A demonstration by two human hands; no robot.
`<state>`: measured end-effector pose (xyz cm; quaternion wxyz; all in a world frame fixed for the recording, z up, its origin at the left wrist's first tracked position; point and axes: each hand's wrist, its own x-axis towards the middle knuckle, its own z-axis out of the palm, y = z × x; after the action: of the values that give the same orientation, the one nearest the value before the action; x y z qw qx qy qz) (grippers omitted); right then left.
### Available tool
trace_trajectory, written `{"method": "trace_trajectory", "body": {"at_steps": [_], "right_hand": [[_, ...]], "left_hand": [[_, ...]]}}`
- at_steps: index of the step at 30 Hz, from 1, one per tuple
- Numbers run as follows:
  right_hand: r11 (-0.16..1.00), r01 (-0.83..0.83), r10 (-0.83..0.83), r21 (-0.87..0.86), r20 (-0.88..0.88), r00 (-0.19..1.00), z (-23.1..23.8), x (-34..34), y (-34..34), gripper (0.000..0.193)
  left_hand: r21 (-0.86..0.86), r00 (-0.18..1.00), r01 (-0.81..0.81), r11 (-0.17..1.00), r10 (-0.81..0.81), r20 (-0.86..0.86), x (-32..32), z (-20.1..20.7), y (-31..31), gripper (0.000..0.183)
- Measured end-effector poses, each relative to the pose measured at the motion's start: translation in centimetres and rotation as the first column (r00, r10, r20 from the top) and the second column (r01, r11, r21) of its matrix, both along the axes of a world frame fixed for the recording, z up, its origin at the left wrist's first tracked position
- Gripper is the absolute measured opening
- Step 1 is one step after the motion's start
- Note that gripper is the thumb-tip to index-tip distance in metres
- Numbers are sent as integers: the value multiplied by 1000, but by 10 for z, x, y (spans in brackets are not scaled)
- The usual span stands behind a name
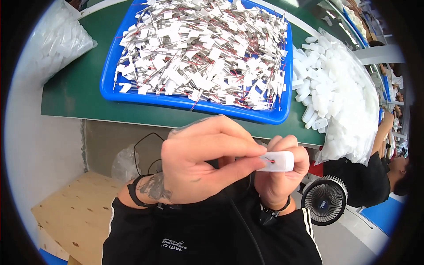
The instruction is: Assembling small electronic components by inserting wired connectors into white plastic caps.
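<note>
Above my lap, just in front of the table edge, my right hand (282,176) holds a small white plastic housing (285,161) between curled fingers and thumb. A hole with a red spot shows in the housing's face, and a short thin dark wire (268,159) runs from it toward my left fingertips. My left hand (207,154) is closed in a pinch, thumb and index finger meeting on this wire at the housing's left end. What lies under those fingertips is hidden.
A blue tray (154,99) heaped with thin metal parts, red wires and white tags stands on the green table (70,101). Right of it, white housings (311,88) spill from a clear bag (353,115). Another bag (66,44) sits left. A black fan (324,201) and a person (357,181) are at right.
</note>
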<state>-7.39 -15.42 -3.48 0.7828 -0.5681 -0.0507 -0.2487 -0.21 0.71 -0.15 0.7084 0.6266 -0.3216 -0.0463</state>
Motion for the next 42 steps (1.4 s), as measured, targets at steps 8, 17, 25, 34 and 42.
{"method": "trace_trajectory", "body": {"at_steps": [8,17,25,34,42], "right_hand": [[985,-134,141,112,-54,989,0,0,2,15],[907,-340,381,249,-135,915,19,1,6,19],[956,-271,293,113,-323,900,81,172,-118,20],[-209,-437,-333,-875,-357,873,75,205,-172,22],[586,-389,98,-711,-414,905,100,138,-58,10]], "left_hand": [[32,990,-101,994,98,101,-8,12,-10,45],[38,975,-109,993,99,200,-4,8,-12,40],[-290,904,-120,949,225,363,-13,72,42,25],[-163,855,-223,961,273,441,-2,100,86,16],[74,983,-184,980,182,28,18,19,48,44]]}}
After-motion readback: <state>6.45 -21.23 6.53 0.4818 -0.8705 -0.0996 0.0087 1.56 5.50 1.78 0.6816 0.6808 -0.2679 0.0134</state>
